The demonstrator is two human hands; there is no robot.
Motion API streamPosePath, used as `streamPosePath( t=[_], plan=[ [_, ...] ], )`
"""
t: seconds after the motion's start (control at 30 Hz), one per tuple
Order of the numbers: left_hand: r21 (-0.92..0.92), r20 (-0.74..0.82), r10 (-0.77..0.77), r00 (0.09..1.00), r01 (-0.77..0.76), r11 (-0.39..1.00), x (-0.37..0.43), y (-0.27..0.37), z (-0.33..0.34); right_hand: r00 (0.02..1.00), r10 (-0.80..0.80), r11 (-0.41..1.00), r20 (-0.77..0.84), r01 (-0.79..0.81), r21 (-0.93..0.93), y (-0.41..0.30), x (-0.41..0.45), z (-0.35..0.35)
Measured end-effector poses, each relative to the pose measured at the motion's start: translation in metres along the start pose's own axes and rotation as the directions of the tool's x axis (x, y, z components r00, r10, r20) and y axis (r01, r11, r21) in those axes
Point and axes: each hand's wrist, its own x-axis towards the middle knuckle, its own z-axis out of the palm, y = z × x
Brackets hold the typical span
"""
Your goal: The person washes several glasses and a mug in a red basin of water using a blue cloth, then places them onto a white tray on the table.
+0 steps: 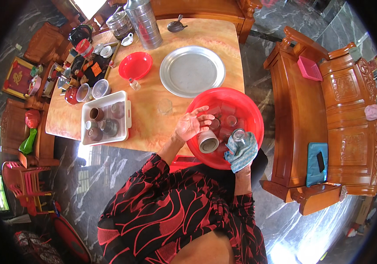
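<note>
Over the left rim of a red plastic basin (257, 112) my left hand (191, 125) is raised, palm up with fingers apart, and holds nothing. My right hand (243, 165), mostly covered by a blue-and-white cloth (241, 153), grips that cloth and a small clear glass (239, 134) at the basin's right side. Below my left fingers a pale cup (208, 142) lies in the basin. Several clear glasses (231, 120) rest around it. Behind the basin is a round metal tray (191, 72) on the table.
At the left, a white plastic basket (129, 114) holds several dark cups. A red plate (135, 65), a small bottle (134, 84), a clear glass (165, 106), a tall metal canister (145, 26) and a small teapot (176, 25) stand on the table (148, 132). A wooden bench (300, 115) is right.
</note>
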Motion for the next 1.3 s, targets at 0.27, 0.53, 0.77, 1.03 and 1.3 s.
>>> streamPosePath(
  t=[0.27, 0.53, 0.77, 1.03, 1.3],
  plan=[
    [-0.012, -0.053, 0.028, 0.998, -0.028, 1.000, -0.001, 0.000, 0.000, 0.947, 0.302, 0.849, 0.106, -0.318, 0.422, 0.008, 0.003, -0.004],
    [-0.031, -0.058, 0.034, 0.998, -0.036, 0.999, -0.004, -0.002, -0.010, 0.906, 0.357, 0.577, 0.229, -0.406, 0.708, 0.008, 0.004, -0.005],
    [0.025, -0.050, 0.084, 0.995, -0.083, 0.996, 0.001, -0.004, 0.001, 0.938, 0.258, 0.672, 0.231, -0.346, 0.655, 0.017, 0.007, -0.007],
    [0.005, -0.083, 0.049, 0.995, -0.049, 0.999, -0.002, -0.005, -0.012, 0.963, 0.269, 0.891, 0.011, -0.253, 0.377, -0.013, 0.002, 0.008],
    [-0.014, -0.020, 0.046, 0.999, -0.047, 0.999, 0.001, -0.006, -0.003, 1.000, 0.030, 0.958, 0.003, -0.028, -0.287, 0.010, 0.003, 0.001]
  ],
)
